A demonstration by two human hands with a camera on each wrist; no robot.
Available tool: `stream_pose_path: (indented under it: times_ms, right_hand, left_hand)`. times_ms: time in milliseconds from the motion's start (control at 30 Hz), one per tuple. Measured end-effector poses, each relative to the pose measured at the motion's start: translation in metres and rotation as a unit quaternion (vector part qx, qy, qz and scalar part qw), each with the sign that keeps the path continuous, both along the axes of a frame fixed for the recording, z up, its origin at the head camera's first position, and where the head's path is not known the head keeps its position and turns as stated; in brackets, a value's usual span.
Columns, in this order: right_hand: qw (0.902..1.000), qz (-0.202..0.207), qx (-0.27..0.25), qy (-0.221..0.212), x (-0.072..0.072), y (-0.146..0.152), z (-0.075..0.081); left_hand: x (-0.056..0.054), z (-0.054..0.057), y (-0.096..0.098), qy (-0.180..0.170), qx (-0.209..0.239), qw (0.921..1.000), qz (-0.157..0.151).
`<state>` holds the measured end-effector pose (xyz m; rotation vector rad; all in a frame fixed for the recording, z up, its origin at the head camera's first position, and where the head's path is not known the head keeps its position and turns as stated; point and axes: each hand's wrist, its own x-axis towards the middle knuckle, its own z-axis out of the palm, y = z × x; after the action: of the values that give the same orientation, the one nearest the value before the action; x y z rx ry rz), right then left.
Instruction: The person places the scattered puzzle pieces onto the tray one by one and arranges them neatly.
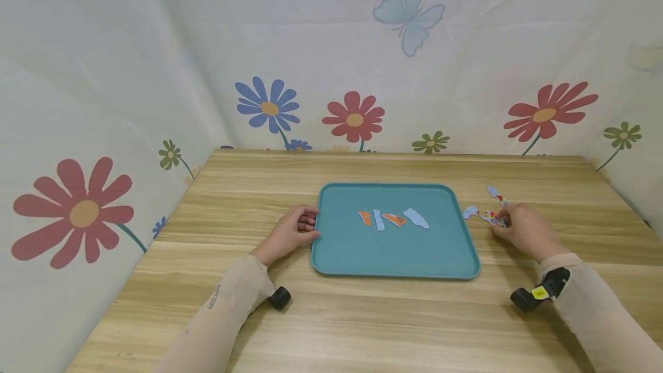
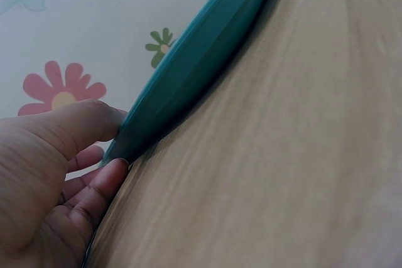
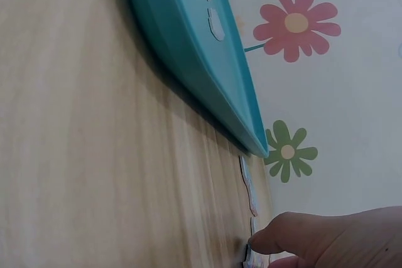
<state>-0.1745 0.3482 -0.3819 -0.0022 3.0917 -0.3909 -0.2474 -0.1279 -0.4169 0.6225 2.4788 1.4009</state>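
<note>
My left hand [image 1: 291,232] holds the left rim of a teal tray [image 1: 393,261], with thumb and fingers at its edge [image 2: 188,61]. Flat cut-out pieces lie in a row on the tray: an orange piece [image 1: 365,218], a narrow pale blue piece [image 1: 379,220], an orange and pale blue piece [image 1: 395,220] and a wider pale blue piece [image 1: 416,217]. Right of the tray, my right hand [image 1: 528,230] pinches a multicoloured cut-out piece [image 1: 491,217] low at the table. Its fingers partly hide that piece. Close by lie a pale blue piece [image 1: 471,212] and a blue and red piece [image 1: 495,193].
The wooden table [image 1: 362,327] carries the tray and pieces. Behind it hangs a pale curtain [image 1: 321,33] printed with flowers and a butterfly. A black wrist camera [image 1: 525,299] sits below my right hand, another black wrist camera [image 1: 280,298] by my left sleeve.
</note>
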Motion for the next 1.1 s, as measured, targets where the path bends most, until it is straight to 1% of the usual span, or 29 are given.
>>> stream_pose_path:
  times_ms: [167,633,733,800,1000,1100]
  right_hand:
    - [1.0,-0.001,0.007,-0.007,0.0,0.0,-0.001]
    - [0.9997,-0.017,-0.011,-0.017,-0.002,-0.001,-0.002]
    - [0.9996,-0.02,-0.012,-0.017,-0.002,-0.001,-0.003]
    - [0.9996,-0.022,-0.011,-0.016,-0.001,-0.002,-0.003]
    - [0.9996,-0.028,-0.002,-0.007,0.001,-0.003,-0.005]
    - [0.9996,-0.028,0.002,-0.002,0.002,-0.003,-0.006]
  left_hand:
    - [0.0,0.0,0.001,-0.001,0.0,1.0,-0.002]
    - [-0.001,-0.003,0.0,-0.002,0.003,1.0,0.001]
    - [0.001,-0.001,0.002,-0.005,0.001,1.0,0.001]
    - [0.004,0.004,0.003,-0.007,0.001,1.0,-0.001]
    - [0.02,0.03,0.006,-0.01,0.002,0.9999,-0.01]
    - [0.022,0.034,0.006,-0.011,0.002,0.9999,-0.009]
